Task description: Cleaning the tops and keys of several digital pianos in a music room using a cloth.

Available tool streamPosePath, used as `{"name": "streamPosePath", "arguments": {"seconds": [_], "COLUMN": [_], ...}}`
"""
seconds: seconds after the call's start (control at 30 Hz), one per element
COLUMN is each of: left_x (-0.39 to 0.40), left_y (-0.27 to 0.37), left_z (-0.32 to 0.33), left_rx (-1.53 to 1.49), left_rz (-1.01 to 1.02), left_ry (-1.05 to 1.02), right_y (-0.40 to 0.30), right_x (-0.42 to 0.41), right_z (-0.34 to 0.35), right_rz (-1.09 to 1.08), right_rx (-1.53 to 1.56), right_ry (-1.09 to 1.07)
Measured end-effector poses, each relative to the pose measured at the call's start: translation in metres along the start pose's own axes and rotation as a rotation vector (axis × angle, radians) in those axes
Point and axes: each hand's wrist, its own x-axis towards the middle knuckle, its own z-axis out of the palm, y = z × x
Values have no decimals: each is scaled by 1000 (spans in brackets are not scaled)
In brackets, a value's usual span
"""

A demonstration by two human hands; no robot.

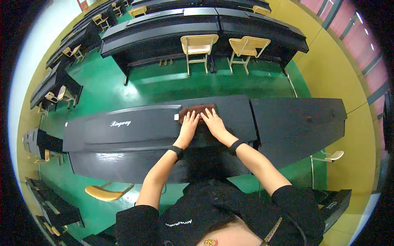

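Observation:
A dark brown cloth (197, 109) lies on the top of a black digital piano (154, 129), its lid down. Both my hands press flat on the near part of the cloth, side by side, with the fingers pointing away from me. My left hand (189, 126) rests on the cloth's left half, its fingers slightly apart. On the right half rests my right hand (214, 123), its fingers spread. A small white tag (176, 117) shows at the cloth's left edge. What lies under the palms is hidden.
Another black piano (292, 126) adjoins on the right, with a narrow gap between. A wooden chair (104, 193) stands at the near left. Across the green floor (147, 83) are more pianos (160, 40) and chairs (199, 46). A yellow wall (338, 73) runs along the right.

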Motion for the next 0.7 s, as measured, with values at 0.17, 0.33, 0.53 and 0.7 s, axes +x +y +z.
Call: {"name": "streamPosePath", "arguments": {"seconds": [0.17,0.33,0.53,0.7], "left_x": [30,68,145,166], "left_y": [5,30,92,121], "left_z": [-1,15,40,48], "left_rx": [88,75,65,143], "left_rz": [-87,-14,67,101], "left_ry": [-44,-49,-21,26], "right_y": [22,67,155,176], "right_x": [17,2,-21,-36], "right_z": [-2,-10,-14,-15], "right_rz": [-10,31,117,269], "right_rx": [56,70,18,74], "right_ry": [5,23,104,22]}}
